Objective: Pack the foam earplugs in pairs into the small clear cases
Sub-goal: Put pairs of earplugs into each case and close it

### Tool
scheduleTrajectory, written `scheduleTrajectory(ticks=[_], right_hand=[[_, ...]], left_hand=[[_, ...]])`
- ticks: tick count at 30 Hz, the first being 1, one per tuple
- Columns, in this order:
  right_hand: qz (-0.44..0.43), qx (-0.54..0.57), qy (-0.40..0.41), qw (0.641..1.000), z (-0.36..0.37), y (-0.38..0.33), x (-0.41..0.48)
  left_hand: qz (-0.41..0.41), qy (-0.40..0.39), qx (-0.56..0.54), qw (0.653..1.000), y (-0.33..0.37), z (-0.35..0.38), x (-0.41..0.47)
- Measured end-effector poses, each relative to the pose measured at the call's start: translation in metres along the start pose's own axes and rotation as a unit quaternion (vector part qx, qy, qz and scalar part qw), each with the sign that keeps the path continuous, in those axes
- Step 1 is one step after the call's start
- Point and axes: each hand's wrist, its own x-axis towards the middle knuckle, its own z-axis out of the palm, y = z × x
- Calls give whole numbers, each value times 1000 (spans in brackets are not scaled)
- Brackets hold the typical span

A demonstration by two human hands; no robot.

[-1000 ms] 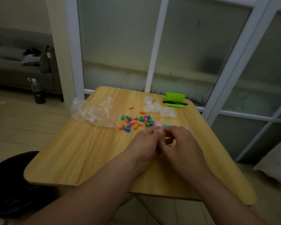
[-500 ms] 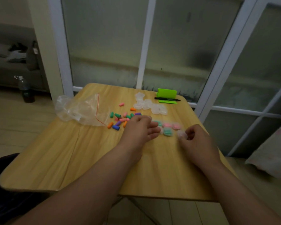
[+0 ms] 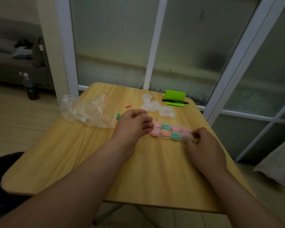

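Near the desk's right edge, the right hand, fingers curled on a filled case, has brought it to the end of the row, while the left hand, loosely curled (holding anything, I cannot tell), has swung toward the plugs and empty cases: likely another pair packed.

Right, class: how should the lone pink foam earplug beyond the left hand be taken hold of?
Probably pinch the pink foam earplug across its middle from above: it lies on its side on the wooden table, long sides free.
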Motion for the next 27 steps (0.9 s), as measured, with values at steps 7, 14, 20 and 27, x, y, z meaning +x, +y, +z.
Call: scheduleTrajectory(ticks=[7, 14, 20, 27], right_hand=[[-44, 75, 21, 996, -5, -25, 11], [-91, -21, -26, 995, 27, -55, 83], [-92, -133, -74, 984, 49, -64, 139], [-95, -255, -90, 958, 66, -67, 169]], left_hand=[[-24, 66, -69, 995, 24, -14, 8], [-37, 64, -108, 991, 32, -15, 7], [-33, 65, -107, 992, 37, -20, 11], [-37, 52, -92, 994, 37, -22, 13]])
